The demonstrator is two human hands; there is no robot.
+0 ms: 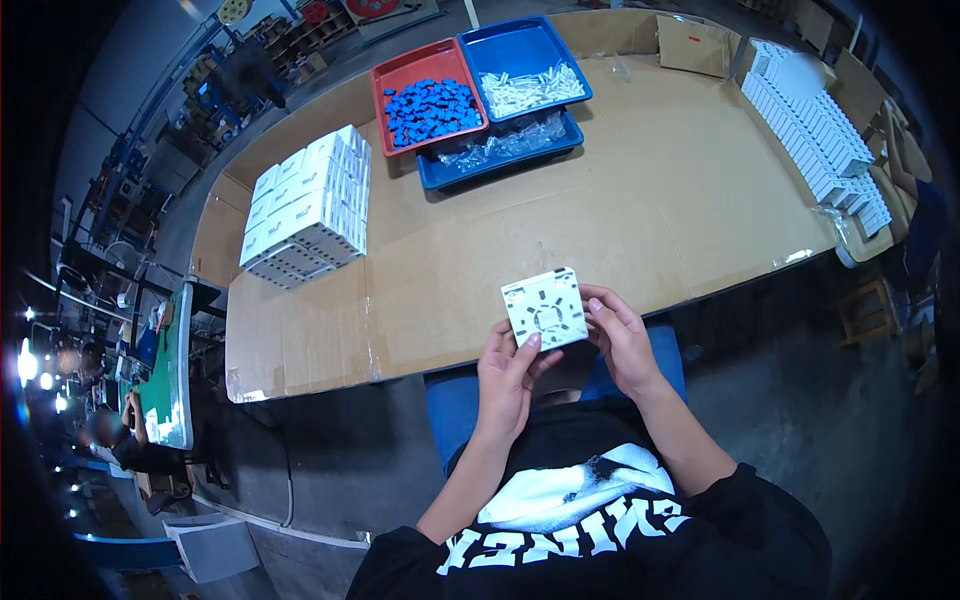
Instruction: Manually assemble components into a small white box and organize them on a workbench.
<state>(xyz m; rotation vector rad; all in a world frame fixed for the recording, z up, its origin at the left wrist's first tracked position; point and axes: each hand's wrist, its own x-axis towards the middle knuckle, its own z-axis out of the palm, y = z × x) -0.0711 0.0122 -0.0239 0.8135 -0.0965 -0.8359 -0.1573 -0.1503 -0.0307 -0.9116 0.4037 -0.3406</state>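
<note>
A white, square, flat panel with dark slots ringed around its middle is held up over the near edge of the cardboard-covered table. My left hand grips its lower left corner, thumb on the face and fingers behind. At the right edge, my right hand has its fingers curled against the panel's side, partly behind it. What lies under the panel, on its far face, is hidden.
On the left of the cardboard-lined table stands a block of stacked white panels. Farther back, a red tray holds blue pieces, a blue tray white sticks, and a lower blue tray clear bags. White panels line the far right.
</note>
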